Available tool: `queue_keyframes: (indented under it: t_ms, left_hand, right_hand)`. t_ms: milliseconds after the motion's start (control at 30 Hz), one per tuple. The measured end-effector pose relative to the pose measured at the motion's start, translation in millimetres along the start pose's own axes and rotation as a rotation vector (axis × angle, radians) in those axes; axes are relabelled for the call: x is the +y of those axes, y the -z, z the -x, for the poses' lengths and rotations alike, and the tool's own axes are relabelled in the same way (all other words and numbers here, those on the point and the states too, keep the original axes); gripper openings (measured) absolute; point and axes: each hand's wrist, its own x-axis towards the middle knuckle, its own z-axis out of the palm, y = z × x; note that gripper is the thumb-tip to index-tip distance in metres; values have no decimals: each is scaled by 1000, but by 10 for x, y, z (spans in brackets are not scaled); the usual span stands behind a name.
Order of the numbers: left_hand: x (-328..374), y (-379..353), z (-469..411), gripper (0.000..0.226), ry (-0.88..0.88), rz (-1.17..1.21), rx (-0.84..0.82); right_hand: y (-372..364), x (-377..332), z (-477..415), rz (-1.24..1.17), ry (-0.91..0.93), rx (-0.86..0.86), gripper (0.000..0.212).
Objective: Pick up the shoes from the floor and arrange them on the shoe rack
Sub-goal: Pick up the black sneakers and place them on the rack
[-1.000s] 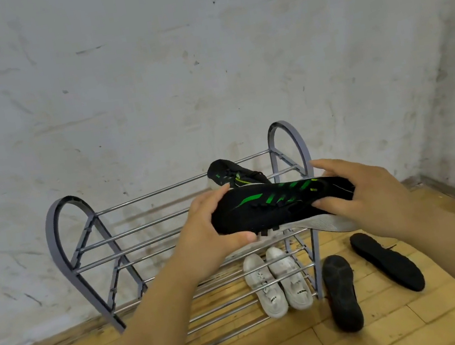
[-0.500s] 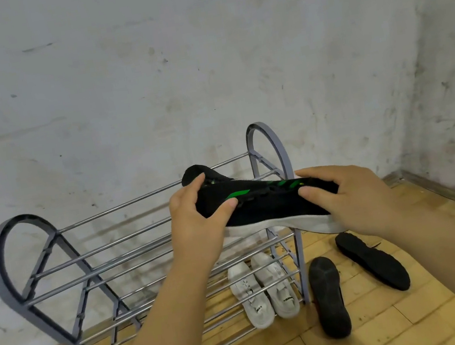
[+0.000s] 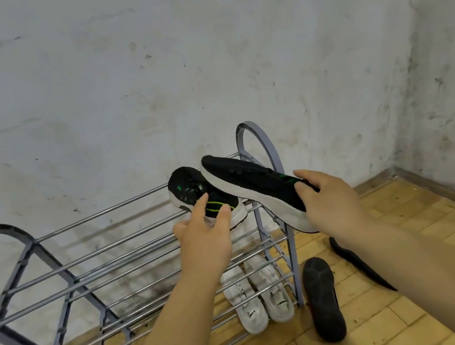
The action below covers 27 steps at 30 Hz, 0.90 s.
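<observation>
Single head-worn view, looking forward and down, close over shoe rack (image 3: 130,245)

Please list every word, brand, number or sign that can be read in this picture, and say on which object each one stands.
No text can be read with certainty.
White sneakers on the bottom shelf: small dark marks on the tongues and sides, too small and blurred to read.
Black sneaker in the right hand: green stripes only, no letters.
Black sneaker at the left hand: green marks only, no letters.
Shoe rack, wall, floor: no text.
</observation>
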Motion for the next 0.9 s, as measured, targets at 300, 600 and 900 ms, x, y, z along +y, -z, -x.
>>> queue_keyframes:
  t_ms: [300,600,900]
  left_hand:
    - [-63,-32,-1,58,154,667,-110]
    - [-114,740,287,60,-127,283,-164]
    - [-399,1736,731,61,-141,111,-602]
  right_hand:
    - [132,85,-64,-256,-204,-324,27]
    - [202,5,-7,-365,-163,-147,26]
    - [189,-145,131,-576,-286,-81,22]
